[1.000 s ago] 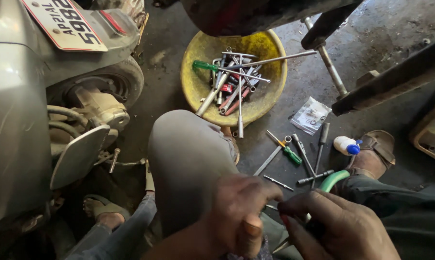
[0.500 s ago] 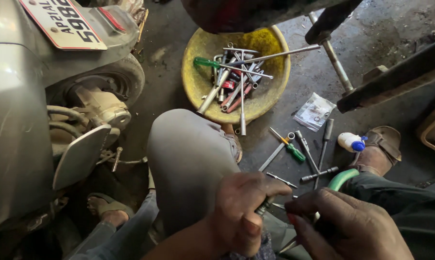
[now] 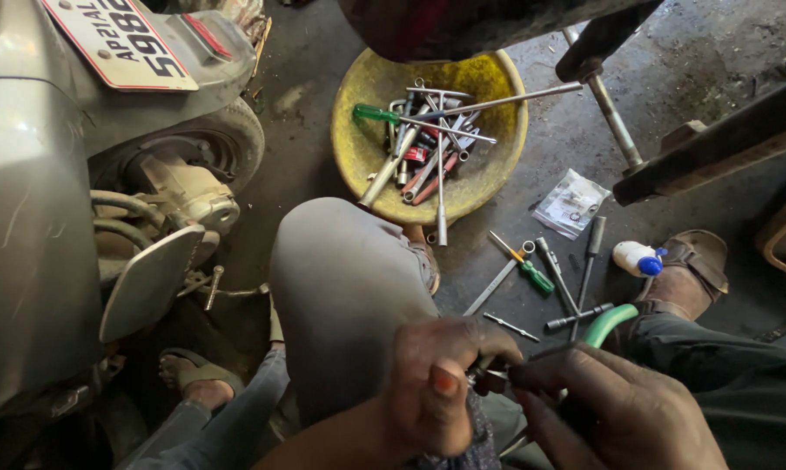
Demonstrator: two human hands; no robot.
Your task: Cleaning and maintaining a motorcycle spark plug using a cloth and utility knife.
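Both my hands meet at the bottom of the head view, over my bent knee in grey trousers. My left hand is closed around a small metal part, thumb on top. My right hand pinches the same small part from the right, fingers curled. The part is mostly hidden between the fingers. A green hose end curves just above my right hand.
A yellow bowl holds several wrenches, T-handle spanners and a green screwdriver. Loose tools, a plastic bag of small parts and a white bottle with blue cap lie on the concrete. A grey scooter's rear stands left.
My hands stay together low in view, shifting slightly right while working the small part. The view has drifted a little; nothing on the floor has moved.
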